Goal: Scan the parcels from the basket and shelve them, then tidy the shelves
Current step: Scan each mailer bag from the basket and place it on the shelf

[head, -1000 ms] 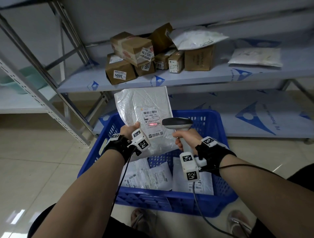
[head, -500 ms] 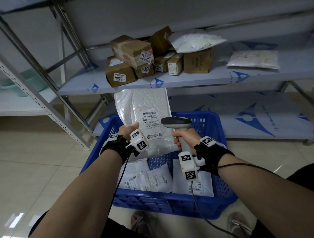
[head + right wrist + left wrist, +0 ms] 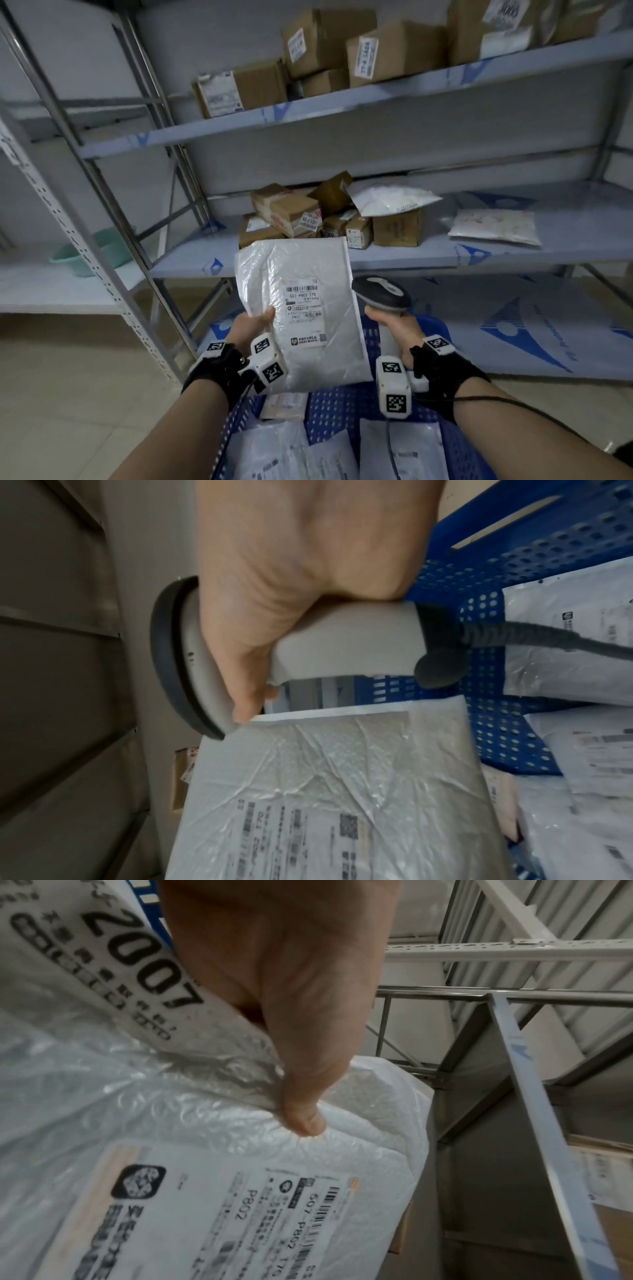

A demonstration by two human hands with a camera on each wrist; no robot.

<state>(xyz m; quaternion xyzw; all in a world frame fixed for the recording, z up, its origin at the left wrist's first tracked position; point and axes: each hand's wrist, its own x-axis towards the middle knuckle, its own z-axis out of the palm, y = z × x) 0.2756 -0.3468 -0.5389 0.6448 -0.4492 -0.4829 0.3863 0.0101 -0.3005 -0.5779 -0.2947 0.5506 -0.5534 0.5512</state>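
My left hand [image 3: 255,327] pinches the lower left edge of a white bubble-mailer parcel [image 3: 301,308], label facing me, thumb on top [image 3: 301,1110]. It is held upright above the blue basket [image 3: 455,452]. My right hand [image 3: 394,325] grips the grey barcode scanner [image 3: 382,293] by its handle [image 3: 342,639], just right of the parcel [image 3: 342,791]. Several white parcels [image 3: 400,448] lie in the basket. The middle shelf [image 3: 513,253] carries a heap of cardboard boxes [image 3: 291,212] and white bags.
Metal shelving stands in front, with an upper shelf [image 3: 342,106] of boxes and a bare lower shelf [image 3: 513,325]. A grey upright post [image 3: 102,274] rises at left. A green tub [image 3: 89,250] sits on a side shelf. The scanner cable [image 3: 548,639] trails back.
The scanner's red line on the label has gone. My view has tilted up toward the shelves, and the parcel is raised higher, still beside the scanner.
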